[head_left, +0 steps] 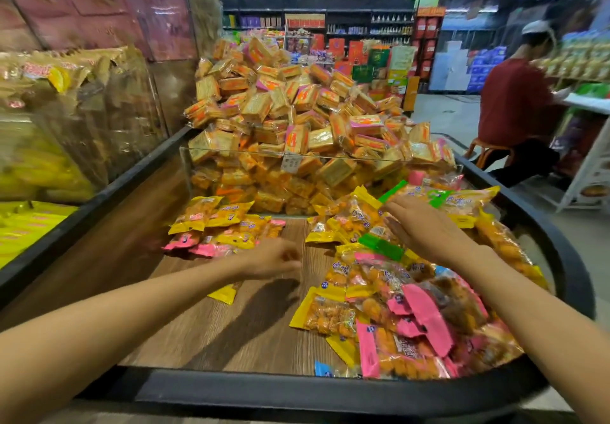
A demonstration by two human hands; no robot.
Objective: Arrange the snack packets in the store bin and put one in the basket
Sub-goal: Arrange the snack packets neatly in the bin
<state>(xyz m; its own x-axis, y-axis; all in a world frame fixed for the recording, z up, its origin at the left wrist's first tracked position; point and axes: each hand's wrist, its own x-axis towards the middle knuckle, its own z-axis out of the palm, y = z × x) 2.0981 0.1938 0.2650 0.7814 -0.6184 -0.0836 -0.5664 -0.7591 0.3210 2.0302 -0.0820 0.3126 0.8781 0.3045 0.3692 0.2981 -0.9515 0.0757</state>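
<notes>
Head view: the packets (389,295) lay heaped at the bin's (330,387) right, a smaller group (224,225) far left. The right hand (425,229) rested spread on the heap; the left hand (274,258) hovered loosely curled, seemingly empty. The packets looked light, crinkly and slippery, best pinched by a sealed edge. No basket showed.
</notes>
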